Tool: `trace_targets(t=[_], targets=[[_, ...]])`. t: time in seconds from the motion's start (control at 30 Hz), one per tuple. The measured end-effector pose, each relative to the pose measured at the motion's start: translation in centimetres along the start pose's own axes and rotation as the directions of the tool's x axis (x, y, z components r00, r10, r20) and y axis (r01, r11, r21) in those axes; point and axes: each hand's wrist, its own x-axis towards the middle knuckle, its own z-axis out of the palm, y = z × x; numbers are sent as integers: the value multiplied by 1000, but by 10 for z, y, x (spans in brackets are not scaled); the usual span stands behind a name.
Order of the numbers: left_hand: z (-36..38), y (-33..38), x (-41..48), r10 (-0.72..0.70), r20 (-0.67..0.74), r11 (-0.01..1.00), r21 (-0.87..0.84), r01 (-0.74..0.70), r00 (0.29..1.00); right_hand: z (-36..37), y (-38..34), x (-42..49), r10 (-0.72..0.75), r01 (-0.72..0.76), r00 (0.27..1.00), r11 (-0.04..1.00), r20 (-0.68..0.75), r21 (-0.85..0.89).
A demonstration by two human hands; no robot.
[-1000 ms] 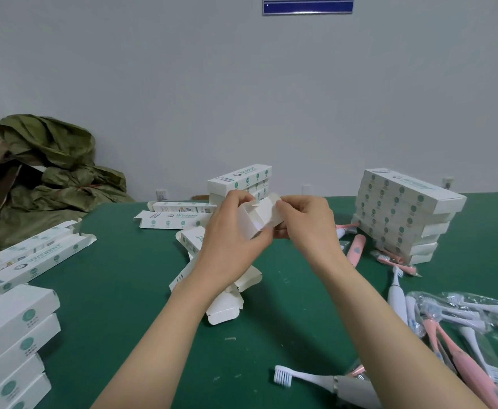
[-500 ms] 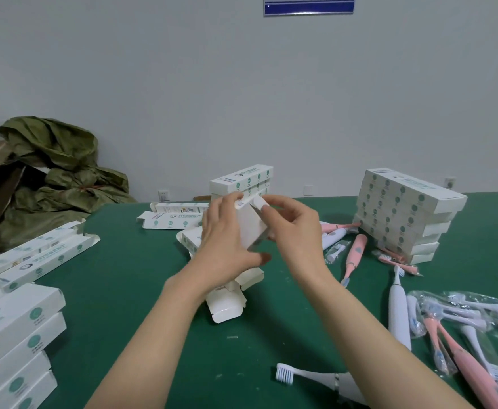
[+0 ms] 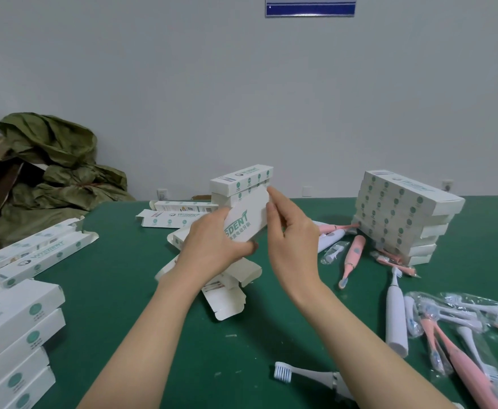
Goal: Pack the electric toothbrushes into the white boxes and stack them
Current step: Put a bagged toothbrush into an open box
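Two hands meet over a green table (image 3: 124,290) that runs back to a plain pale wall (image 3: 241,98) bearing a blue sign (image 3: 309,7). We hold the white box (image 3: 246,219) above the table's middle. Our left hand (image 3: 212,246) curls fingers and thumb round its lower end, and our right hand (image 3: 292,243) lays nearly straight fingers against its upper end. The box's long axis slants from low left to high right, printed face toward us, upper end toward the wall. Right of the box stands a tall stack of boxes (image 3: 401,214), with a pink toothbrush (image 3: 352,255) and a white toothbrush (image 3: 395,314) lying loose. Far left of the box lies an olive cloth (image 3: 59,172).
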Motion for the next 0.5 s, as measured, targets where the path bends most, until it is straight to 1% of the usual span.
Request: trace_targets(t=[0.1, 0.17, 0.23, 0.3, 0.33, 0.4, 0.47, 0.5], targets=[[0, 3, 1, 8, -23, 1000, -2, -8, 1000, -2, -3, 2, -59, 59, 998, 997, -3, -49], [3, 5, 1, -17, -30, 999, -30, 16, 999, -6, -2, 9, -51, 51, 999, 997, 4, -62], [10, 7, -1, -59, 12, 997, -45, 60, 998, -11, 3, 12, -2, 8, 999, 992, 47, -128], [18, 9, -5, -80, 95, 996, -20, 83, 992, -12, 10, 11, 92, -78, 991, 988, 96, -134], [21, 10, -7, -84, 123, 996, 11, 84, 989, -12, 13, 10, 144, -133, 985, 985, 94, -114], [26, 11, -9, -96, 120, 994, 66, 89, 988, -13, 19, 11, 246, -242, 967, 968, 57, -68], [29, 13, -12, -94, 142, 992, 94, 81, 985, -15, 26, 15, 358, -357, 932, 934, 60, -33], [29, 14, -13, -86, 193, 993, 95, 68, 977, -17, 31, 17, 427, -427, 902, 904, 60, -10]])
